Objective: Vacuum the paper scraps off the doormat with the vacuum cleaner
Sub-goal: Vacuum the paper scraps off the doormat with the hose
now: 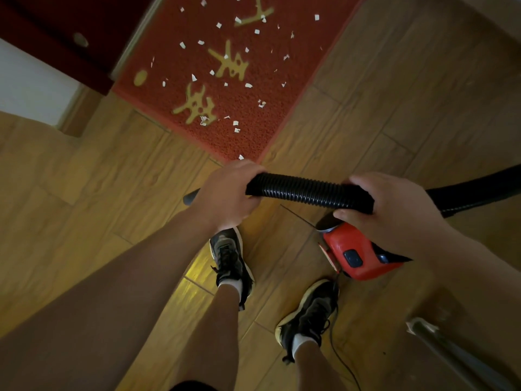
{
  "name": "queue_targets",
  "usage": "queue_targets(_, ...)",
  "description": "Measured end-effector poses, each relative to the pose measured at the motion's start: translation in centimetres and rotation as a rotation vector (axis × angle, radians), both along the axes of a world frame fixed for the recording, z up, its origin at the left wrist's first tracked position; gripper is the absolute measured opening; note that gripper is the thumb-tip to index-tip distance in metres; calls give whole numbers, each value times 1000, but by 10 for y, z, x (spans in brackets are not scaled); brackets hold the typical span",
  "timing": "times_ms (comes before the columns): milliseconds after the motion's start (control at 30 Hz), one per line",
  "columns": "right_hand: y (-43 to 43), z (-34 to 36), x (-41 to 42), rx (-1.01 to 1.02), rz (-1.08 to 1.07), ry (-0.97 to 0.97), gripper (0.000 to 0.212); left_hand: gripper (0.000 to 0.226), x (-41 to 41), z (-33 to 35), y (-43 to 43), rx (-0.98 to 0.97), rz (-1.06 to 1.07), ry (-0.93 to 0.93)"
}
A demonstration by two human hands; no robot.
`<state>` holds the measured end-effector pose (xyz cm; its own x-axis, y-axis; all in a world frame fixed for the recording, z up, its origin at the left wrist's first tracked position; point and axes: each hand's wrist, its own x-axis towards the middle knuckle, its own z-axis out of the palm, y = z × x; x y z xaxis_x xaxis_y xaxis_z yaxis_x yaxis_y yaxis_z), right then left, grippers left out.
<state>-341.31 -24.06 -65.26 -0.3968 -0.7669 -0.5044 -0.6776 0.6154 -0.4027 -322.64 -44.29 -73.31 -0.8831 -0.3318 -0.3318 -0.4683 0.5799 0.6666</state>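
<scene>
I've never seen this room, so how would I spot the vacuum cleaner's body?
Find the red doormat on the wooden floor, then come toward the person. Beside the right shoe, under the right hand, sits the vacuum cleaner: the only glossy red plastic shell, with a dark button.

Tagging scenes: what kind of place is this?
Likely a home entryway: a red doormat strewn with paper scraps lies by a dark red door on wood-look floor, a small vacuum cleaner nearby.

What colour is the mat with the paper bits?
The doormat is red with yellow characters, seen in the head view.
</scene>
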Motion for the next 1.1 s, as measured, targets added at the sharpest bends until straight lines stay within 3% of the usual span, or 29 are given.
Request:
queue_targets(167,-20,8,-3,129,114,-18,31,25,-4,12,-1,-55,-70,72)
queue_targets(300,-42,7,13,30,161,-53,35,26,-12,24,7,-83,-146,121)
queue_targets(467,-55,2,23,-12,98,-70,41,26,-22,30,12,-105,-151,161)
queue_targets(600,-46,-3,30,-8,-41,-177,42,39,-20,26,14,-113,-151,174)
queue_targets(800,-21,-14,57,-42,-314,-197,28,65,-7,21,11,-33,18,58)
queue_targets(900,-10,-19,69,-73,-418,-218,25,61,-7,26,15,14,64,-8)
queue_targets(1000,1,-23,79,-66,-444,-231,25,48,-13,26,19,51,273,-47)
queue_targets(1100,14,-27,90,-54,-487,-235,27,54,-25,18,19,-20,433,-147)
